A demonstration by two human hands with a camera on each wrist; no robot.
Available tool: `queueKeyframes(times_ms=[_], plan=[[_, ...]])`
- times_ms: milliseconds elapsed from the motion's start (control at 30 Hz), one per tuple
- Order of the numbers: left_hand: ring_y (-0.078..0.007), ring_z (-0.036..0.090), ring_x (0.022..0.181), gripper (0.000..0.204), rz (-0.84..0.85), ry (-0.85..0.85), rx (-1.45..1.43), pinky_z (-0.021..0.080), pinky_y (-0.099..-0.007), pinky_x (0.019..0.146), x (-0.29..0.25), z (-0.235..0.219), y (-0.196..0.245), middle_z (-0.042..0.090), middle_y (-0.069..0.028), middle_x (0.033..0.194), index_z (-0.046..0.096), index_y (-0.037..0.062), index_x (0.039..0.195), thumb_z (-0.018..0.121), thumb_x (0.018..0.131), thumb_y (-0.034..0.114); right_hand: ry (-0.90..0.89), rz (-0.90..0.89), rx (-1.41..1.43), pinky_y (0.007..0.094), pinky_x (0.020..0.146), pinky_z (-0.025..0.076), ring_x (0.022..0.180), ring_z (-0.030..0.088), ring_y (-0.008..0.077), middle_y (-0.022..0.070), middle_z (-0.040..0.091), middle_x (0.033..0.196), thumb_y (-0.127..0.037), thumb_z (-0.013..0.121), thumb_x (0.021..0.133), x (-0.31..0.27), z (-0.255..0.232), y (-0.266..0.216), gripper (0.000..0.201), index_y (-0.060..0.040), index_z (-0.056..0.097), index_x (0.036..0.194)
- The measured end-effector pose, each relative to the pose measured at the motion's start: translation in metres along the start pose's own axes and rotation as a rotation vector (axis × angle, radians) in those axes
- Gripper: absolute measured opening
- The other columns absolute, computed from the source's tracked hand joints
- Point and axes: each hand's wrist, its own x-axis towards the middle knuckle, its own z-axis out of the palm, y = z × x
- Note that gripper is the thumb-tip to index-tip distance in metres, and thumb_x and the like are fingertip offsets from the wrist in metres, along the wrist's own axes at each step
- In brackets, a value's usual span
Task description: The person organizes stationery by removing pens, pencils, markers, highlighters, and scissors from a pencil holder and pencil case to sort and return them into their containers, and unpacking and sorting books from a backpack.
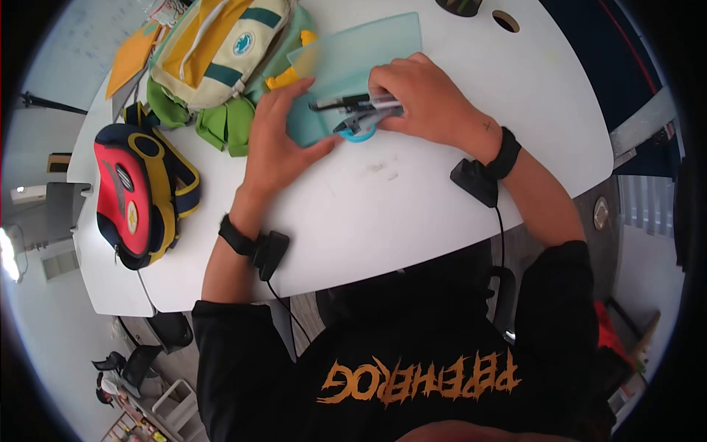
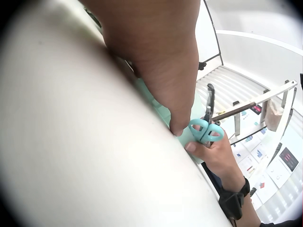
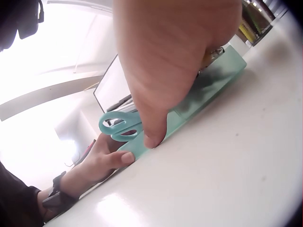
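Observation:
My right hand [image 1: 431, 103] grips a bundle of dark pens [image 1: 346, 102] together with a pair of scissors with light blue handles [image 1: 359, 135]. The bundle is over a translucent teal pencil box [image 1: 303, 127], whose lid [image 1: 375, 44] lies folded back toward the far side. In the left wrist view the scissors [image 2: 206, 131] stand out with their handle loops toward the camera. At the box's left end is my left hand [image 1: 274, 140], fingers and thumb spread apart around that end. Its thumb is close by the front wall in the right wrist view. Part of the box is hidden behind the hands.
A cream and green backpack [image 1: 202, 70] lies behind my left hand, with a yellow item [image 1: 283, 77] beside it. Further left sits a red, navy and yellow bag [image 1: 132, 191]. A dark pen holder [image 1: 458, 6] and a round table hole [image 1: 505, 21] are at the far side.

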Motion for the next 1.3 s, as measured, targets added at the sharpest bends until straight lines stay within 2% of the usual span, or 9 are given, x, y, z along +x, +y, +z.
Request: queueKeyframes(times_ms=[167, 367, 433, 567, 667, 767, 1100, 1200, 1300], plan=[[-0.0378, 0.060, 0.124, 0.083, -0.001, 0.012, 0.009, 0.049, -0.0456, 0.107, -0.002, 0.004, -0.002, 0.066, -0.0174, 0.131, 0.060, 0.0055, 0.143, 0.096, 0.069, 0.020, 0.038, -0.077, 0.020, 0.0389, 0.092, 0.046, 0.091, 0.066, 0.0235, -0.0004, 0.068, 0.093, -0.032, 0.092, 0.079, 0.000, -0.005, 0.003, 0.041, -0.0147, 0.064, 0.104], [-0.0385, 0.060, 0.125, 0.082, -0.084, 0.050, 0.055, 0.049, -0.0451, 0.108, 0.004, 0.000, 0.002, 0.066, -0.0191, 0.132, 0.060, 0.0047, 0.144, 0.094, 0.070, 0.019, 0.254, -0.124, -0.027, 0.0378, 0.085, 0.049, 0.089, 0.067, 0.0238, 0.0004, 0.068, 0.091, -0.032, 0.089, 0.082, 0.006, -0.017, 0.002, 0.034, -0.0137, 0.069, 0.102], [-0.0381, 0.062, 0.123, 0.078, 0.003, 0.052, 0.067, 0.049, -0.0444, 0.108, 0.000, 0.000, 0.000, 0.066, -0.0188, 0.133, 0.060, 0.0050, 0.144, 0.090, 0.073, 0.015, 0.126, -0.163, 0.066, 0.0401, 0.079, 0.053, 0.087, 0.068, 0.0257, 0.0014, 0.069, 0.089, -0.033, 0.089, 0.081, 0.003, -0.015, 0.004, 0.034, -0.0137, 0.069, 0.101], [-0.0358, 0.064, 0.120, 0.074, -0.064, 0.033, -0.033, 0.053, -0.0432, 0.104, 0.004, -0.001, -0.003, 0.066, -0.0170, 0.133, 0.059, 0.0059, 0.145, 0.084, 0.076, 0.010, -0.065, -0.159, 0.155, 0.0399, 0.077, 0.056, 0.089, 0.071, 0.0272, 0.0025, 0.074, 0.090, -0.033, 0.091, 0.078, -0.001, -0.014, -0.004, 0.034, -0.0130, 0.071, 0.098], [-0.0324, 0.066, 0.117, 0.070, -0.091, 0.073, -0.197, 0.056, -0.0412, 0.097, 0.001, 0.007, -0.002, 0.067, -0.0144, 0.130, 0.062, 0.0069, 0.140, 0.089, 0.075, 0.008, -0.093, -0.155, 0.168, 0.0398, 0.078, 0.056, 0.088, 0.072, 0.0271, 0.0025, 0.074, 0.091, -0.033, 0.090, 0.079, -0.002, -0.010, -0.003, 0.034, -0.0131, 0.072, 0.099], [-0.0267, 0.067, 0.100, 0.053, -0.075, 0.175, 0.006, 0.056, -0.0373, 0.085, 0.005, 0.000, 0.005, 0.070, -0.0098, 0.113, 0.069, 0.0066, 0.116, 0.097, 0.072, 0.013, -0.069, -0.156, 0.169, 0.0373, 0.075, 0.055, 0.084, 0.070, 0.0264, 0.0036, 0.071, 0.089, -0.029, 0.093, 0.075, -0.004, -0.007, -0.003, 0.036, -0.0112, 0.073, 0.099], [-0.0170, 0.066, 0.082, 0.023, -0.169, 0.196, -0.254, 0.050, -0.0299, 0.077, 0.002, 0.007, -0.001, 0.074, -0.0058, 0.091, 0.073, 0.0036, 0.101, 0.088, 0.085, 0.012, -0.029, -0.188, 0.103, 0.0393, 0.078, 0.056, 0.095, 0.070, 0.0230, -0.0001, 0.070, 0.096, -0.035, 0.090, 0.078, -0.003, 0.001, -0.008, 0.036, -0.0151, 0.076, 0.103], [-0.0171, 0.067, 0.080, 0.023, -0.164, 0.178, -0.253, 0.052, -0.0301, 0.075, -0.007, 0.004, 0.005, 0.075, -0.0065, 0.089, 0.074, 0.0025, 0.097, 0.089, 0.084, 0.014, -0.001, -0.218, 0.117, 0.0394, 0.079, 0.056, 0.095, 0.070, 0.0236, 0.0000, 0.070, 0.098, -0.036, 0.090, 0.075, -0.003, -0.001, -0.007, 0.040, -0.0141, 0.076, 0.105], [-0.0229, 0.073, 0.084, 0.036, 0.014, -0.028, -0.174, 0.058, -0.0331, 0.075, -0.004, 0.000, 0.011, 0.077, -0.0095, 0.092, 0.076, 0.0025, 0.096, 0.097, 0.074, 0.022, 0.025, -0.225, 0.125, 0.0390, 0.079, 0.056, 0.096, 0.070, 0.0230, 0.0007, 0.070, 0.098, -0.037, 0.091, 0.073, -0.002, -0.002, -0.007, 0.043, -0.0134, 0.076, 0.105]])
